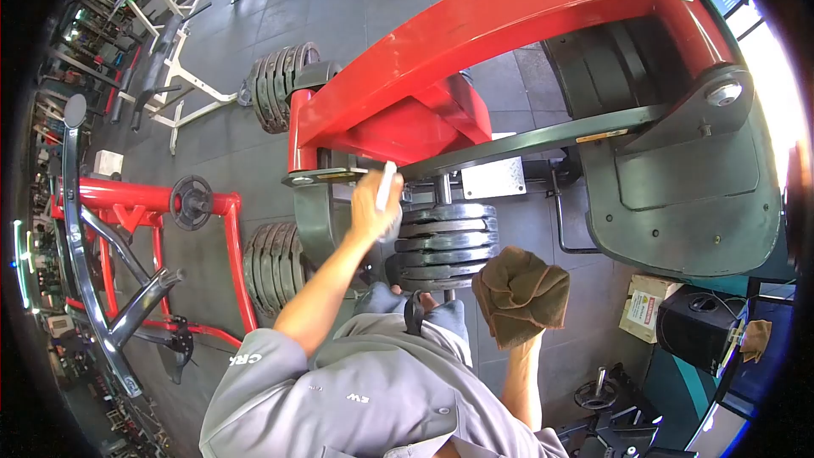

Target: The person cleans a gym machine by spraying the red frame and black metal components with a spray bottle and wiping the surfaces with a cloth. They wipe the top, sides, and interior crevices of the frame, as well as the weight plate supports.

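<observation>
A white, slim object (387, 187), smeared by motion, is in my left hand (370, 208), beside the black lever arm of a red gym machine (475, 25). My right hand (527, 341) is under a bunched brown cloth (521, 297), which hides its fingers; the cloth rests on it. Between my hands stands a stack of black weight plates (448, 242) on a metal bar. The machine's red frame arches above them.
More weight plates (275, 267) are at the left of my arm and others (284, 85) further up. A red and black machine (153, 199) stands at the left. A black padded seat (687, 195), a speaker (699, 322) and a box (644, 309) are at the right.
</observation>
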Available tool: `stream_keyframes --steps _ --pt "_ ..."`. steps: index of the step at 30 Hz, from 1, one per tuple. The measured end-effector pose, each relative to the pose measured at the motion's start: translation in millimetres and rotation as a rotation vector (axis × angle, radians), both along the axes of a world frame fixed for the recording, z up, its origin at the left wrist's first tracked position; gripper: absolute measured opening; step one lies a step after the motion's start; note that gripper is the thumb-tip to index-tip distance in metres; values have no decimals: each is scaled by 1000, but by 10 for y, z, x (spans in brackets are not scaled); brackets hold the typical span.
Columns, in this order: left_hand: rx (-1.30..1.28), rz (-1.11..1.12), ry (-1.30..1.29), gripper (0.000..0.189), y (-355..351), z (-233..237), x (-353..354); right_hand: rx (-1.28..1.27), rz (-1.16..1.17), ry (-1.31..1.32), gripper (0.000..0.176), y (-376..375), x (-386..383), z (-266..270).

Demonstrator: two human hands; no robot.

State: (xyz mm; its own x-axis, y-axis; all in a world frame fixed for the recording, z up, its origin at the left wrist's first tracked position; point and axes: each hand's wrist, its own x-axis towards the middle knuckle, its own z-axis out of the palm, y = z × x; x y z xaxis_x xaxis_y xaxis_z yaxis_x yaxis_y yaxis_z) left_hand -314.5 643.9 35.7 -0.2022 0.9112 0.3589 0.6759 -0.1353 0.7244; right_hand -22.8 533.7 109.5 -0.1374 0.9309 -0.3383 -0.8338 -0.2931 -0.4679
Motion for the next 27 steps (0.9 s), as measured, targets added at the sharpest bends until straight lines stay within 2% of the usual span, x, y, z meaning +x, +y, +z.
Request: stream_keyframes --steps 1,2,3,4,5,6,8,9,11,13,15,16,17,18,20,21,23,25,26,27 --pt "-117 -56 -57 20 -209 123 174 -59 -42 47 20 0 34 -70" --pt "-92 -134 -33 15 -331 -123 252 -147 -96 112 22 16 71 -157" --pt "51 -150 -122 13 -395 -233 439 -208 -126 136 24 56 71 -159" --pt "65 -155 -198 11 -439 -429 566 -220 -109 92 27 88 41 -112" --pt "-14 -129 -231 9 -432 -513 687 -136 -1 -102 29 162 -43 101" --pt "12 -52 -235 9 -361 -788 830 -48 95 -299 31 237 -127 313" --pt "37 62 -234 12 -167 -1386 1043 -119 24 -6 25 122 -6 -43" --pt "12 169 -309 16 -19 -1409 1140 -123 38 28 23 73 40 -156" --pt "149 305 -315 18 350 -1568 1227 -133 67 96 19 -26 131 -383" --pt "296 428 -199 25 575 -1756 1255 -223 30 -142 18 -161 129 -429" --pt "-161 386 -177 30 782 -1881 1141 -185 121 -480 17 -144 92 -439" --pt "-18 418 -211 33 839 -1949 1113 -126 199 -668 17 -78 52 -434" --pt "-135 428 -245 33 845 -2031 1054 -64 278 -848 18 8 -2 -443" --pt "-197 392 -164 31 807 -1945 1006 3 359 -1017 19 108 -66 -470" --pt "-213 241 3 28 558 -1914 866 50 295 -757 21 330 -229 -601" --pt "-169 128 83 26 343 -1967 795 27 152 -334 22 492 -324 -712" --pt "-39 -47 -33 19 -75 -1797 676 16 -15 -164 23 832 -506 -1054" --pt "-12 -190 -159 11 -526 -1601 477 33 -53 -682 23 1207 -620 -1709" --pt "-85 -220 -182 11 -757 -1455 355 -1 -100 -705 27 1378 -738 -1971" --pt "-161 -248 -210 10 -1006 -1336 242 -43 -186 -560 32 1615 -926 -2222"
